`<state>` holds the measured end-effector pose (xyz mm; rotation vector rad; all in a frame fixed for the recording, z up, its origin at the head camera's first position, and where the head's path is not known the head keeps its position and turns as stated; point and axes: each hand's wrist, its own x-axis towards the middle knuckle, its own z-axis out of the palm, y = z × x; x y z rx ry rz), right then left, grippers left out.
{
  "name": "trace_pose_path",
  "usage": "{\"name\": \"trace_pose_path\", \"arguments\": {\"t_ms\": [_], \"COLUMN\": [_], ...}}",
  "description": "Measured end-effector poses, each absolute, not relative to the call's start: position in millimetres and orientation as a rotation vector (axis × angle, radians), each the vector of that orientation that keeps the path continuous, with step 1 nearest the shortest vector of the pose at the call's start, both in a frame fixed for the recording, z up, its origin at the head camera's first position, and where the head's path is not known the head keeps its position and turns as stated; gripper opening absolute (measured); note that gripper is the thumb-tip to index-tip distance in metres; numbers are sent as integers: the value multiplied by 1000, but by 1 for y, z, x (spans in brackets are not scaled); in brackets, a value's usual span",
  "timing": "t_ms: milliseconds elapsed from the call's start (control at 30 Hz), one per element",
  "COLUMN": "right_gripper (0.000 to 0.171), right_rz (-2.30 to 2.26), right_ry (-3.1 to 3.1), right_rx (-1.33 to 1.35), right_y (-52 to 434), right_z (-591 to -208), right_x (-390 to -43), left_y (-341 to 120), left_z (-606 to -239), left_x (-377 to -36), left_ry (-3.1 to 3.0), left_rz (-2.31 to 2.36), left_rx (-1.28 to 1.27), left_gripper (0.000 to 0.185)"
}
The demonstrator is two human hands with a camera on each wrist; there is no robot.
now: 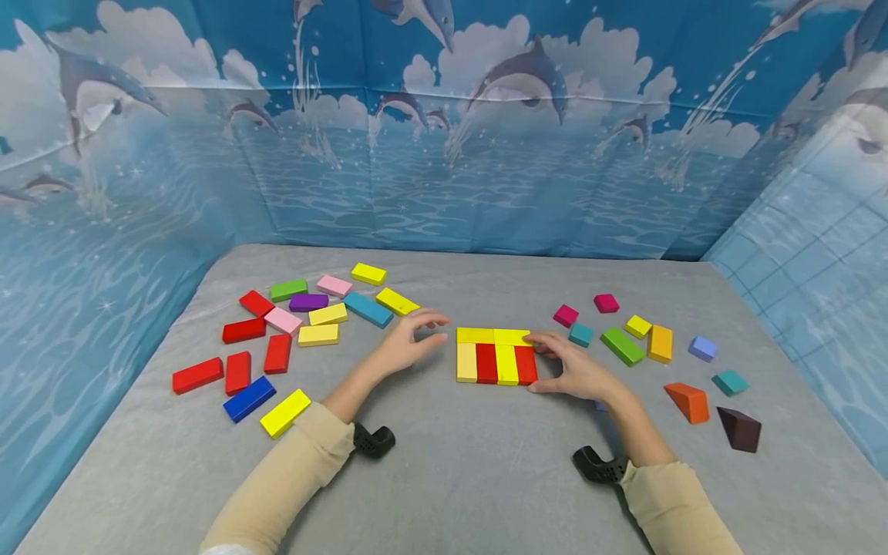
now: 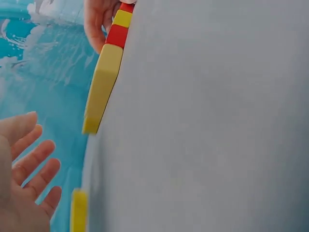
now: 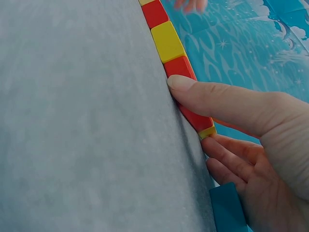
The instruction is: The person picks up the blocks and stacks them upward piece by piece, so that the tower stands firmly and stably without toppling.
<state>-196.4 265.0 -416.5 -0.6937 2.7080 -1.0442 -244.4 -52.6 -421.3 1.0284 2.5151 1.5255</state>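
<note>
Grey cloth-covered table [image 1: 451,478]. Packed red-and-yellow block slab [image 1: 496,356] near the middle. Loose coloured bars [image 1: 277,339] scattered toward the left edge, small squares plus orange wedge [image 1: 687,401] and dark brown wedge [image 1: 739,428] toward the right edge.

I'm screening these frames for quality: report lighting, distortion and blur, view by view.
Head view: even soft light, faint shadows under the forearms, wide-angle bending of the backdrop. Left wrist view: left hand close and slightly soft. Right wrist view: right hand sharp, red block crisp.
</note>
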Motion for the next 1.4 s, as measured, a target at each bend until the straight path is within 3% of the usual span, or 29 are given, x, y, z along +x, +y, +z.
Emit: {"name": "trace_pose_path", "arguments": {"t_ms": [167,400,667,900,1067,1400], "right_gripper": [73,72,73,73,73,74], "right_rz": [-1046,-1037,-1034,-1035,-1047,-1023], "right_ry": [2711,2718,2718,2714,2707,2715], "right_rx": [-693,-683,-663,-672,-678,-670], "right_y": [265,265,266,265,265,265], "right_z": [-416,-418,-419,-417,-417,-416], "right_x": [-196,-197,-197,-197,-197,-197], "left_y": [-105,-181,-228,-235,-226,-155], "left_z": [-413,-414,-420,-424,-427,-410], "left_x": [-215,-169,-135,-125,-131,-169], "left_ry": [2610,2842,3089,3103,3129,2857], "left_rz": [1510,1314,1026,771,826,946], "left_rx": [1000,747,689,571,706,977], "left_gripper": [35,41,44,51,45,44]}}
